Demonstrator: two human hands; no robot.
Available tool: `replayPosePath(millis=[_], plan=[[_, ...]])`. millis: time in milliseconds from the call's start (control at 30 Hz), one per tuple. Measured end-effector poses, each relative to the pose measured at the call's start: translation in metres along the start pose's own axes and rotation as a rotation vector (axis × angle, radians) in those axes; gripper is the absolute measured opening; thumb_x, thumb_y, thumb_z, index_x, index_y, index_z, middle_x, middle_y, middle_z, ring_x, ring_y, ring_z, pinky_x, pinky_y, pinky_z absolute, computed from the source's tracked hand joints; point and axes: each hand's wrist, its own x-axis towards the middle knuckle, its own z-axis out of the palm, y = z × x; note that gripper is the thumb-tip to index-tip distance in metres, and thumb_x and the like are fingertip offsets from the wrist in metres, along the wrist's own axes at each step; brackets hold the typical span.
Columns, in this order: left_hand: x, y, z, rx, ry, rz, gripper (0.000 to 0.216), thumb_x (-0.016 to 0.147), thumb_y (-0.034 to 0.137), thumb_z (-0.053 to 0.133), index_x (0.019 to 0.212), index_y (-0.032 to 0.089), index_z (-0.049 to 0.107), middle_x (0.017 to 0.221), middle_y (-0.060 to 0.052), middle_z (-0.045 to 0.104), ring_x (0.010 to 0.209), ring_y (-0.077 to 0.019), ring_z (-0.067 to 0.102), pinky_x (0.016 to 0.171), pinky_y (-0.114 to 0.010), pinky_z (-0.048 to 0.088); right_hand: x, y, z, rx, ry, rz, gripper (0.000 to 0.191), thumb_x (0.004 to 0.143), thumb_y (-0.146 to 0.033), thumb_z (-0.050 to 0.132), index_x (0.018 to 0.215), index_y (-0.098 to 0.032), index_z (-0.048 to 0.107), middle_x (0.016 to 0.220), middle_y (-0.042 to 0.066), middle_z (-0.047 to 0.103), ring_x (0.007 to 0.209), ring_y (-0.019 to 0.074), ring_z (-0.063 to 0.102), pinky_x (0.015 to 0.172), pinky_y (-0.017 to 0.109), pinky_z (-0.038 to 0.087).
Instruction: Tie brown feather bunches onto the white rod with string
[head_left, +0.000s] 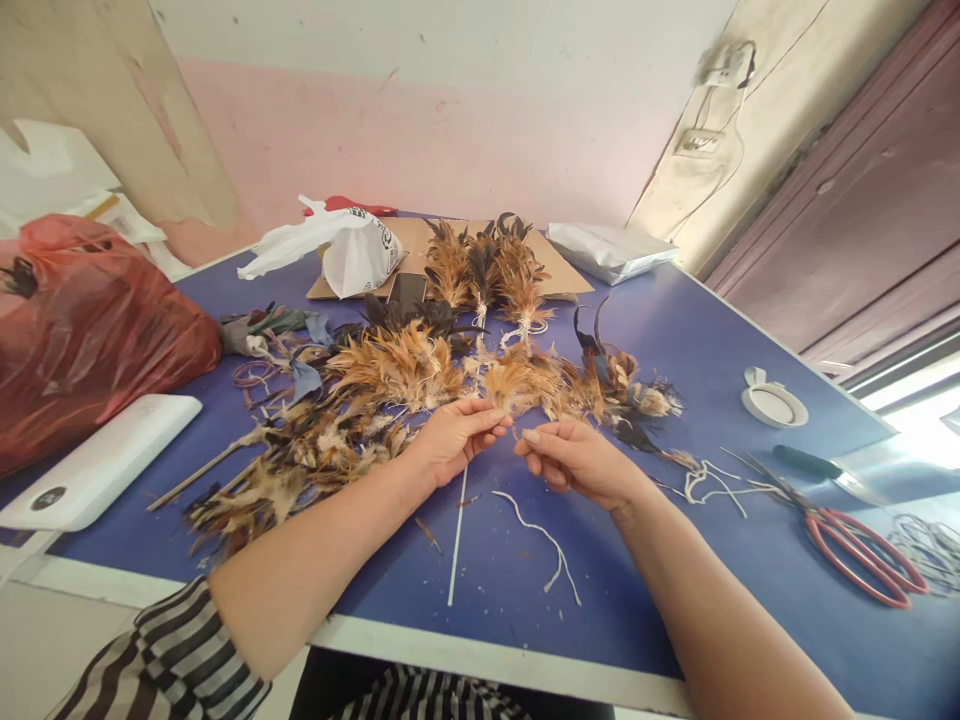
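Observation:
My left hand point(454, 438) and my right hand point(574, 460) meet over the blue table point(697, 350), both pinched on a small tuft of brown feathers point(517, 385). A thin white stick point(459, 525) runs down from my left hand toward the table's front edge. Piles of brown and black feathers point(390, 370) lie just beyond and to the left of my hands. A loose piece of white string point(544, 535) lies under my right wrist.
Red-handled scissors point(862, 555) and a green-handled tool point(814, 463) lie at the right, near a white round lid point(772, 405). A red plastic bag point(90, 330) and a white flat device point(97, 460) sit at the left. A white bag point(352, 250), cardboard point(555, 270) and tied feather bundles point(487, 265) are at the back.

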Motion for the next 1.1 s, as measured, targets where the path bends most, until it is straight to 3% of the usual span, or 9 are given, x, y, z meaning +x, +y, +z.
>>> replayPosePath(millis=[200,333,467,700,933,1100], plan=[[-0.004,0.001,0.003,-0.023,-0.058,0.012,0.015,0.062,0.012,0.070,0.071,0.009,0.059,0.069,-0.004,0.065,0.055,-0.0049,0.057,0.049,-0.011,0.046,0.015,0.011,0.019,0.440,0.003,0.124,0.034,0.074,-0.046,0.058,0.081,-0.012,0.062,0.056,-0.002,0.051,0.034,0.0001,0.025,0.032,0.015,0.014],[-0.005,-0.002,0.002,0.005,-0.094,-0.001,0.014,0.063,0.013,0.070,0.072,0.009,0.060,0.070,-0.005,0.066,0.055,-0.0052,0.058,0.049,-0.011,0.046,0.020,0.018,0.022,0.686,0.069,0.078,0.021,0.072,-0.035,0.063,0.075,-0.014,0.059,0.060,-0.002,0.052,0.037,0.0000,0.027,0.032,0.013,0.016],[-0.005,-0.008,0.003,0.034,-0.108,-0.040,0.015,0.063,0.014,0.070,0.074,0.010,0.060,0.070,-0.006,0.067,0.055,-0.0064,0.059,0.049,-0.013,0.047,0.023,0.021,0.018,0.778,0.163,-0.030,0.016,0.068,-0.025,0.068,0.068,-0.016,0.054,0.058,-0.004,0.051,0.041,0.0014,0.034,0.035,0.012,0.024],[-0.001,-0.009,-0.001,-0.020,-0.047,-0.076,0.010,0.067,0.010,0.066,0.076,0.010,0.062,0.072,-0.004,0.066,0.056,-0.0061,0.060,0.048,-0.012,0.047,0.018,0.012,0.016,0.618,0.206,-0.205,0.018,0.066,-0.026,0.069,0.068,-0.015,0.054,0.061,-0.005,0.051,0.044,0.0024,0.038,0.039,0.015,0.026],[-0.001,-0.010,-0.001,-0.024,-0.059,-0.104,0.012,0.070,0.011,0.064,0.082,0.009,0.063,0.085,-0.009,0.067,0.065,-0.0099,0.064,0.050,-0.014,0.049,0.017,0.012,0.022,0.189,0.398,-0.380,0.021,0.069,-0.035,0.065,0.065,-0.017,0.054,0.047,-0.006,0.046,0.042,0.0057,0.036,0.043,0.020,0.027],[-0.004,-0.011,0.003,0.005,-0.058,-0.145,0.012,0.067,0.011,0.067,0.078,0.008,0.062,0.082,-0.009,0.067,0.064,-0.0102,0.064,0.048,-0.012,0.048,0.017,0.015,0.024,0.090,0.501,-0.425,0.021,0.068,-0.036,0.065,0.068,-0.018,0.055,0.049,-0.006,0.047,0.045,0.0070,0.039,0.045,0.021,0.030]])
